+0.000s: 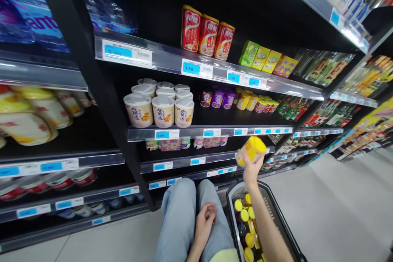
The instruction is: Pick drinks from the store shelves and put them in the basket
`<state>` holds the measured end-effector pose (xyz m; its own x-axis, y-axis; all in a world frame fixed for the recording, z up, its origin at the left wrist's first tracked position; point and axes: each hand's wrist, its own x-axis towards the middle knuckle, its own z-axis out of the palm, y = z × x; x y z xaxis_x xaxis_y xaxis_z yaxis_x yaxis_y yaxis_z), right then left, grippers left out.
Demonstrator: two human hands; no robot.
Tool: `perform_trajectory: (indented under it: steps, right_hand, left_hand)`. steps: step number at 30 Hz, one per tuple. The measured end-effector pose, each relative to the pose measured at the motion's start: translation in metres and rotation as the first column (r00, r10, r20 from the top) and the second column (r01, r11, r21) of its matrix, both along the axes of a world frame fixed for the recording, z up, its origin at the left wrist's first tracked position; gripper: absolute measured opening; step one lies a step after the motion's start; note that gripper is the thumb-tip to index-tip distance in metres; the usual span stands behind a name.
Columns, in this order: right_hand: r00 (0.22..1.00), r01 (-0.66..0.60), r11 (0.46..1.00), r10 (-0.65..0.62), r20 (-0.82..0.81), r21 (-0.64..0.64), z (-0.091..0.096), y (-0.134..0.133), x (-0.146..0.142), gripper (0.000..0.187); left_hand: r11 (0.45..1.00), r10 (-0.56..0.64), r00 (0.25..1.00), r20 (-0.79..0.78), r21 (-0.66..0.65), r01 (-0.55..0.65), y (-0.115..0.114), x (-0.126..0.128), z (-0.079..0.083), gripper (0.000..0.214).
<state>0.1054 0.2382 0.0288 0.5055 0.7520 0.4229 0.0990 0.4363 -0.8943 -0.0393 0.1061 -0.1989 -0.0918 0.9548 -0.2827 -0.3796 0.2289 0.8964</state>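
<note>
My right hand (251,168) is raised in front of the shelves, closed round a small yellow-lidded cup (251,150). It sits just above a black shopping basket (293,240) on the floor, which holds several more yellow-lidded cups (245,215). Similar yellow and red cups (249,101) stand on the middle shelf (215,132) up and behind the hand. My left hand (205,221) rests on my jeans-clad knee with its fingers loosely curled and nothing visible in it.
Black store shelving fills the view. White cups (163,110) stand in rows at the middle shelf's left, purple cups (217,98) beside them. Red cans (207,35) and green-yellow cartons (267,58) sit one shelf higher. Pale floor tiles (337,204) stretch to the right.
</note>
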Motion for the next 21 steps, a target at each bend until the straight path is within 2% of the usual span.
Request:
perform_trajectory:
  steps: [1, 4, 6, 8, 10, 13, 17, 21]
  right_hand:
    - [0.999, -0.027, 0.997, 0.024, -0.049, -0.071, -0.026, -0.016, -0.009, 0.115]
    - [0.998, 0.042, 0.957, -0.056, -0.040, -0.286, -0.097, -0.059, -0.038, 0.113]
    - [0.999, 0.020, 0.924, -0.038, -0.038, -0.382, -0.132, -0.084, -0.053, 0.103]
    - [0.997, -0.058, 0.898, 0.030, -0.070, -0.435, -0.156, -0.106, -0.064, 0.087]
    - [0.992, -0.114, 0.882, 0.077, -0.100, -0.457, -0.170, -0.123, -0.071, 0.073]
    - [0.991, -0.110, 0.878, 0.059, -0.124, -0.465, -0.181, -0.138, -0.077, 0.063]
    - [0.993, -0.085, 0.868, 0.034, -0.112, -0.489, -0.186, -0.141, -0.079, 0.063]
    - [0.994, -0.052, 0.846, -0.007, -0.109, -0.531, -0.189, -0.135, -0.076, 0.066]
  left_hand:
    - [0.999, -0.013, 1.000, -0.016, 0.032, 0.013, -0.002, 0.000, 0.003, 0.042]
    - [0.993, -0.032, 0.996, -0.083, 0.107, 0.041, -0.010, -0.002, 0.011, 0.045]
    - [0.991, -0.032, 0.995, -0.098, 0.124, 0.044, -0.016, -0.006, 0.014, 0.053]
    - [0.991, -0.045, 0.996, -0.075, 0.125, 0.054, -0.021, -0.010, 0.017, 0.060]
    - [0.991, -0.053, 0.998, -0.045, 0.120, 0.058, -0.026, -0.012, 0.018, 0.066]
    - [0.997, 0.001, 0.998, -0.060, 0.071, 0.003, -0.029, -0.009, 0.018, 0.073]
    - [0.997, 0.076, 0.977, -0.200, -0.001, -0.078, -0.026, -0.002, 0.012, 0.066]
    - [0.993, 0.115, 0.955, -0.273, 0.061, -0.102, -0.021, -0.006, 0.002, 0.067]
